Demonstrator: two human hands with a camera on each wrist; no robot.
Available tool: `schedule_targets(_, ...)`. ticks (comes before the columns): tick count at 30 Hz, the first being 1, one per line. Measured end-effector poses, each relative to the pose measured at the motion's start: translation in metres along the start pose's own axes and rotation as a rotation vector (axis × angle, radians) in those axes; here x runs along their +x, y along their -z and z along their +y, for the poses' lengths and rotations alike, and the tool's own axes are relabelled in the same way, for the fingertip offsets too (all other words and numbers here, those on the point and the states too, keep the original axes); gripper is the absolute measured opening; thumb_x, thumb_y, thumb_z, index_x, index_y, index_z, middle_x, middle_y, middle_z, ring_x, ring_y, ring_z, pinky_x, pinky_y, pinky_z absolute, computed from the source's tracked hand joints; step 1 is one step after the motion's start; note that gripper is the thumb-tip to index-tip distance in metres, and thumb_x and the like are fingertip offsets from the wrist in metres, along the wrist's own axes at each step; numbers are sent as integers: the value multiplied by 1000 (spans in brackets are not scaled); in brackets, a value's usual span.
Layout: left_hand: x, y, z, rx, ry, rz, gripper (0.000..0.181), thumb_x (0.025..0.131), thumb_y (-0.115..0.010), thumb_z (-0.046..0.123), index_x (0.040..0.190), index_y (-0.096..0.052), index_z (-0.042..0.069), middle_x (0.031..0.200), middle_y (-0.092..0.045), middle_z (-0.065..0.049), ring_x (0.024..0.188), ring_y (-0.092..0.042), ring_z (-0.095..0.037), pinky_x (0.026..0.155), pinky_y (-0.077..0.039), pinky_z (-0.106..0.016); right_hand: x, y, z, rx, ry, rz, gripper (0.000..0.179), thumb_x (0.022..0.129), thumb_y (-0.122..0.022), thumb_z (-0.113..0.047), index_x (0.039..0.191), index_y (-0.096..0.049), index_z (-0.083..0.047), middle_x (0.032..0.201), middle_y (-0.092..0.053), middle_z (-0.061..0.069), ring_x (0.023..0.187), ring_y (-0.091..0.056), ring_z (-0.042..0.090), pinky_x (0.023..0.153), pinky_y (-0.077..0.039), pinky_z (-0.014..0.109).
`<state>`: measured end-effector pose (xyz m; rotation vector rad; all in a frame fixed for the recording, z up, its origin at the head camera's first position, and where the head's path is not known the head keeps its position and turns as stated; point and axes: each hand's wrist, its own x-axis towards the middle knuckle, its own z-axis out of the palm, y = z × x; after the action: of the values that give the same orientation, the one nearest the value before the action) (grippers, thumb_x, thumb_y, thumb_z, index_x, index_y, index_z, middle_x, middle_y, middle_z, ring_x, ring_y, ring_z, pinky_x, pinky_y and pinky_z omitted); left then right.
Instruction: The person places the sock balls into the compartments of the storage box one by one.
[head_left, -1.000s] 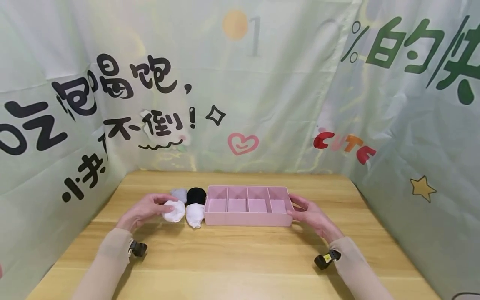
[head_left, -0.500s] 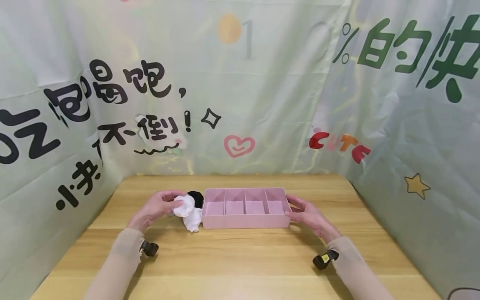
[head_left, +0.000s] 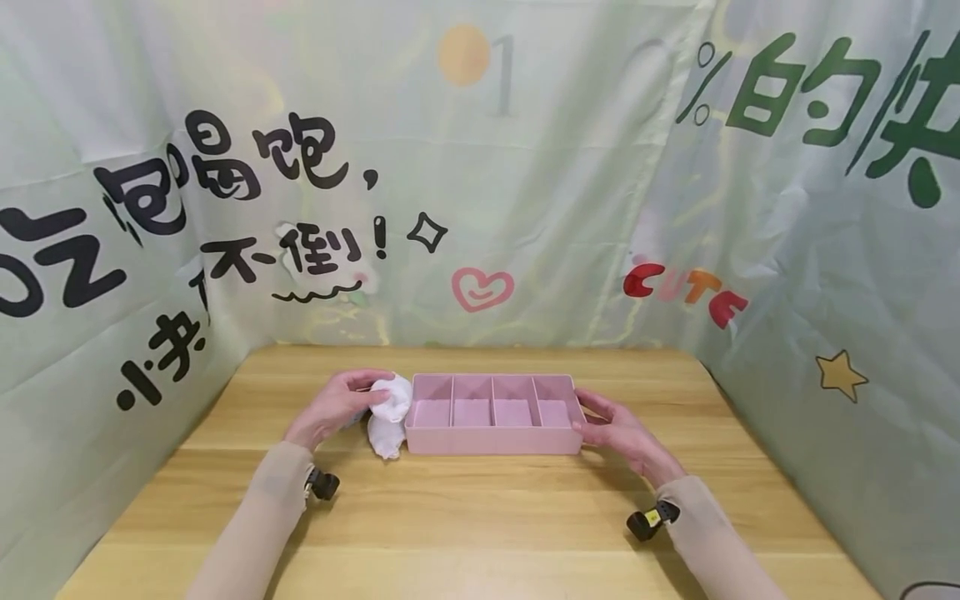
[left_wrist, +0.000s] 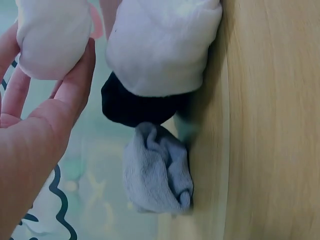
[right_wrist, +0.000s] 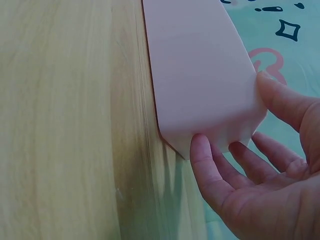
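Observation:
My left hand [head_left: 333,408] pinches a balled-up white sock [head_left: 393,400] between thumb and fingers, just left of a pink divided box [head_left: 495,442]. Below it, a second white balled sock [head_left: 386,438] lies against the box's left end. The left wrist view shows a black balled sock [left_wrist: 137,107] partly behind that white one, and a grey one [left_wrist: 156,172] beside it. In the head view the left hand and held sock cover the black one. My right hand [head_left: 622,433] grips the box's right end, fingertips on the end wall in the right wrist view.
Several compartments run in a row along the box, with nothing showing in them. The wooden table [head_left: 480,508] ends at printed cloth hangings [head_left: 555,250] on the back and both sides. A small camera sits on each wrist.
My left hand has carried the white sock rightward, up to the box's left end, passing in front of the grey and black socks. The right hand and the box have stayed in place.

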<state>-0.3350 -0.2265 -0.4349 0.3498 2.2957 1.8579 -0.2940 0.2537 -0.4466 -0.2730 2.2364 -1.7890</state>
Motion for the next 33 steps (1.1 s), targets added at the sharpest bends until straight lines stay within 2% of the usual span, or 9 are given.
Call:
schedule_targets(3, 2, -6, 2, -22, -28, 28, 50, 84, -78, 21, 128, -62, 4, 133, -60, -13, 109, -59, -15, 86, -52, -25, 1, 0, -1, -2, 3, -3, 73, 94, -63, -6, 155, -23, -3, 161, -18, 21, 142, -28, 46, 100, -49, 43)
schedule_targets(10, 9, -24, 9, -136, -121, 92, 48, 86, -75, 8, 128, -58, -7, 114, -68, 1, 98, -62, -8, 81, -53, -21, 0, 2, 1, 2, 18, 4, 77, 92, -67, -9, 155, -23, -2, 161, -19, 22, 141, -30, 47, 99, -50, 42)
schedule_targets(16, 13, -29, 12, -73, -113, 130, 48, 84, -78, 15, 127, -62, 0, 122, -68, -6, 100, -62, -7, 84, -52, -20, 0, -1, 0, 12, 17, 2, 74, 93, -65, -7, 154, -23, -2, 161, -18, 23, 142, -29, 47, 100, -50, 44)
schedule_targets(20, 15, -34, 14, -51, -114, 110, 48, 83, -79, 16, 126, -64, 2, 122, -68, -8, 99, -63, -9, 82, -53, -21, -1, -1, -1, 9, 8, 6, 75, 92, -66, -8, 155, -23, -2, 161, -18, 23, 141, -30, 47, 100, -50, 43)
schedule_targets(27, 15, -38, 15, -35, -143, 80, 45, 84, -78, 16, 125, -64, 1, 119, -69, -4, 96, -63, -7, 78, -53, -20, 0, 0, -2, 4, 12, 4, 75, 93, -66, -10, 155, -23, -3, 161, -18, 23, 142, -29, 47, 101, -49, 44)
schedule_targets(33, 14, -39, 16, -18, -126, 44, 45, 84, -78, 17, 126, -65, 4, 124, -67, -10, 101, -61, -9, 81, -51, -20, -1, -1, 0, 22, 7, 5, 77, 92, -67, -9, 154, -23, -2, 161, -19, 22, 142, -29, 47, 100, -49, 44)
